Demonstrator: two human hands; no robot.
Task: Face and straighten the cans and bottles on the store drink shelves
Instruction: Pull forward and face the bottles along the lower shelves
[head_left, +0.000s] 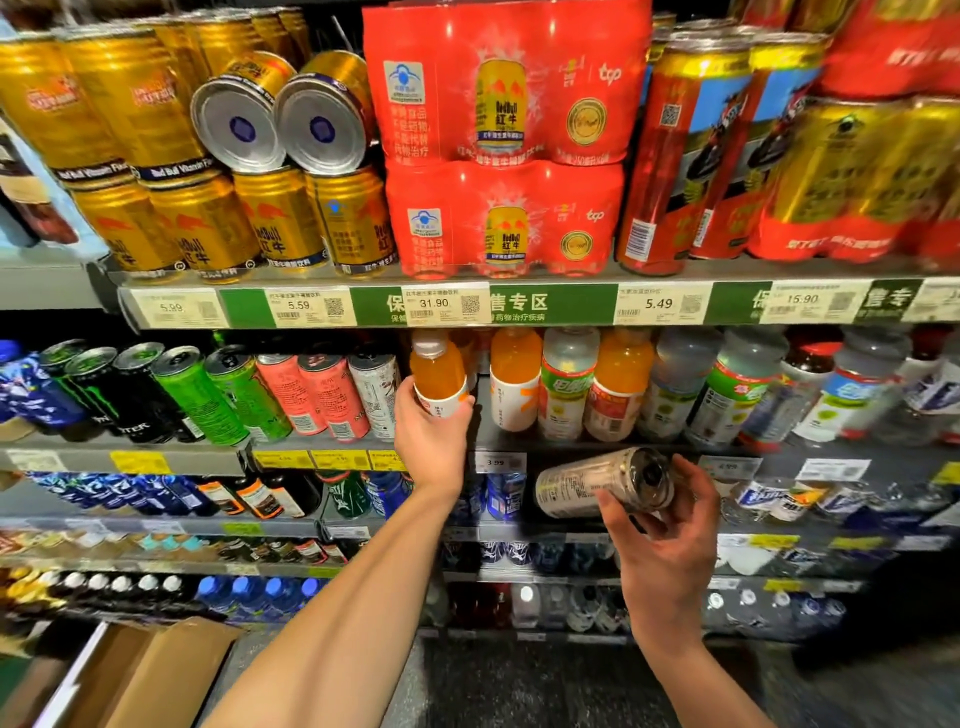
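My left hand (428, 434) grips an orange bottle (439, 375) at the left end of the bottle row on the second shelf (571, 446), tilted left. My right hand (662, 540) holds a pale can (597, 488) sideways, fingers (693, 480) curled round it, below that shelf's edge.

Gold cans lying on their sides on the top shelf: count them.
2. Both lie side by side on top of the standing gold cans, bases facing out: the left can and the right can, just left of the red multipacks. More may be hidden behind.
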